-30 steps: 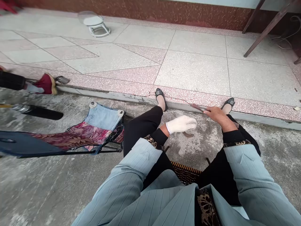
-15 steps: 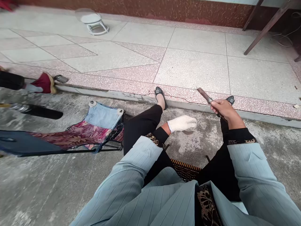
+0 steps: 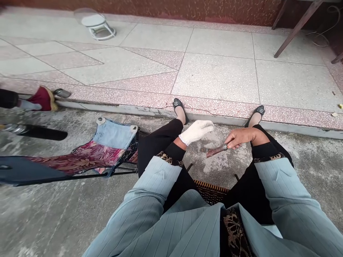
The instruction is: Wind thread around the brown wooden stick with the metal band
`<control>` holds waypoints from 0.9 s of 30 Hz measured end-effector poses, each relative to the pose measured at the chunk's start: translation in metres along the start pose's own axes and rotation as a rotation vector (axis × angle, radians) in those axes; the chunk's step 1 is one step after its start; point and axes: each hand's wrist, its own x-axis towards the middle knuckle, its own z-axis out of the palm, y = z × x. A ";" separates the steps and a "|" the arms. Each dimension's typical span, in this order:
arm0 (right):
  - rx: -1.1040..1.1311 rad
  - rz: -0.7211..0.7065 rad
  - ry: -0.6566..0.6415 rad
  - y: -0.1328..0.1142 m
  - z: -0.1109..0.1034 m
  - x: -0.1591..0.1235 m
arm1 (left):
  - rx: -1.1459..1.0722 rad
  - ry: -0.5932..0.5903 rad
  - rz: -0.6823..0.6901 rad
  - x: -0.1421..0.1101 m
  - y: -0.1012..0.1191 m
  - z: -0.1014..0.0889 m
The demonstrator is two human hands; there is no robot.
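Observation:
My left hand (image 3: 198, 131), in a white knit glove, is closed with its fingertips pinched on a thin pale strand (image 3: 217, 136). The strand runs down to a reddish-brown wooden handle (image 3: 215, 151). My bare right hand (image 3: 238, 138) grips this handle at the end where greyish strand is wound around it. The free end points left and slightly down, below my gloved hand. Beside that end is a small round brownish thing (image 3: 204, 150), too unclear to name. What lies inside my right fist is hidden.
To the left stands a folding chair (image 3: 88, 151) with patched fabric. A black blade (image 3: 43, 132) and another person's red shoe (image 3: 44, 99) are farther left. A tiled step edge (image 3: 214, 116) crosses ahead, with a white stool (image 3: 97, 25) and wooden legs (image 3: 297, 30) behind.
My right hand has come left and down, swinging the handle from pointing up-left to lying nearly level. My left hand has lifted slightly and moved left.

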 end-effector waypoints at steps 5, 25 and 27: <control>0.197 -0.064 -0.020 -0.008 -0.006 -0.006 | -0.169 -0.036 -0.053 0.009 -0.013 0.035; 0.055 -0.013 -0.400 -0.009 -0.008 -0.011 | -0.177 -0.063 0.000 0.007 -0.015 0.022; 0.209 -0.070 -0.104 -0.011 -0.010 -0.014 | -0.177 -0.113 -0.019 0.009 -0.016 0.033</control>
